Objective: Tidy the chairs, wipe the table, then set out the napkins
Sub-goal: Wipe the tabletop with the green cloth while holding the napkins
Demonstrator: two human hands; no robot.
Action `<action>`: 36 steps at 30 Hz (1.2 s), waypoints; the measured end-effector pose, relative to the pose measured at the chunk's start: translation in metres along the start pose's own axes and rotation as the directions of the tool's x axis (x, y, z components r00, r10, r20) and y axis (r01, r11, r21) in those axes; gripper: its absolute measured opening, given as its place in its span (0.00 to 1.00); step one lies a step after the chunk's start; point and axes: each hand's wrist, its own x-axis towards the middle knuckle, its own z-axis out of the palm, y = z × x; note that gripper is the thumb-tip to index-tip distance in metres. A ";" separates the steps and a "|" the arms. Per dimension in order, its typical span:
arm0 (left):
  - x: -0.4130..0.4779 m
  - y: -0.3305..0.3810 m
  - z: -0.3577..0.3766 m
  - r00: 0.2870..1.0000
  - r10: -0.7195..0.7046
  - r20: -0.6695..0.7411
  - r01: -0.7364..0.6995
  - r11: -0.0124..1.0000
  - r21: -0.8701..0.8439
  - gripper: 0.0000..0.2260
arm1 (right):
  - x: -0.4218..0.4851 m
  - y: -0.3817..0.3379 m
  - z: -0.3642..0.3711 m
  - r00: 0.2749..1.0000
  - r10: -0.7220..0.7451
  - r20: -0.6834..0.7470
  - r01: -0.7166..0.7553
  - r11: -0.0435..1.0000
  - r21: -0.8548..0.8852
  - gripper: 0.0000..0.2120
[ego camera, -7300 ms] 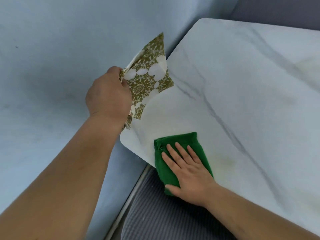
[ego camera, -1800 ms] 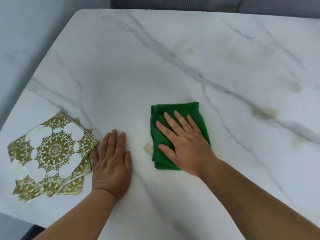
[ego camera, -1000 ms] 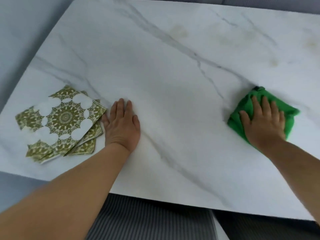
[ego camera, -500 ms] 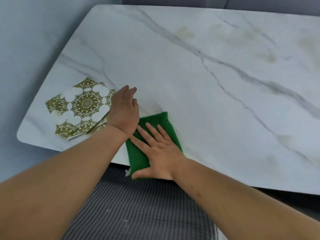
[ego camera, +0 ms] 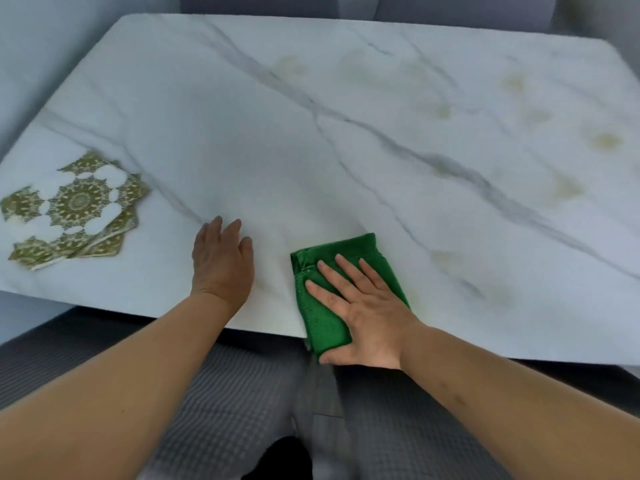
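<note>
Pressing flat w/ straight fingers, right hand (ego camera: 367, 310) holds green cloth (ego camera: 325, 323) at desk (ego camera: 346, 133) front edge, lower centre. Left hand (ego camera: 221, 265) flat on marble beside it. Napkins (ego camera: 74, 209) fanned at frame left; yellowish stains (ego camera: 606, 140) upper right.

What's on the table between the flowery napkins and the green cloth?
In the head view, only the left hand lies between the napkins and the green cloth, resting on the bare marble table.
</note>
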 end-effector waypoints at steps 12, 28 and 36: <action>-0.027 0.102 0.085 0.997 -0.063 0.034 0.051 0.962 0.269 0.28 | -0.152 0.180 0.005 0.963 0.266 -0.047 -0.264 0.963 0.050 0.41; -0.028 0.102 0.095 0.998 -0.066 -0.017 0.068 0.955 0.289 0.28 | -0.016 0.163 -0.016 0.977 0.053 -0.207 -0.043 0.998 0.050 0.30; -0.027 0.098 0.099 0.998 -0.056 -0.023 0.060 0.964 0.258 0.29 | 0.138 0.260 -0.088 0.736 0.625 -0.261 -0.614 0.778 0.132 0.33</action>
